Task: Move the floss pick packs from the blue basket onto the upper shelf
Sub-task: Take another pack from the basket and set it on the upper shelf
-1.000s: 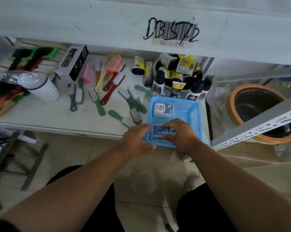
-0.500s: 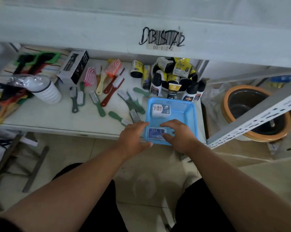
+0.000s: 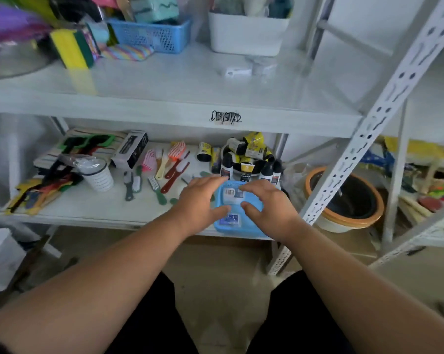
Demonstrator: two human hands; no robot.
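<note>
Left hand (image 3: 199, 200), right hand (image 3: 268, 203): open, empty, over blue basket (image 3: 241, 228) | pinch near floss pick pack (image 3: 230, 219) by edges | lift to upper shelf (image 3: 190, 80).

Blue basket (image 3: 251, 229) sides hidden under both hands, pack labels too small to read, upper-shelf clutter (image 3: 70, 47) blurred

Soft, even daylight; my upper shelf (image 3: 180, 80) surface reads pale with a washed glare, brightest at the upper right. Beneath it the lower shelf (image 3: 93, 205) and the floor between my legs sit dimmer, shadows weak and diffuse. Whole frame is smeared with motion blur, and the uprights bow at the edges from wide-angle distortion.
</note>
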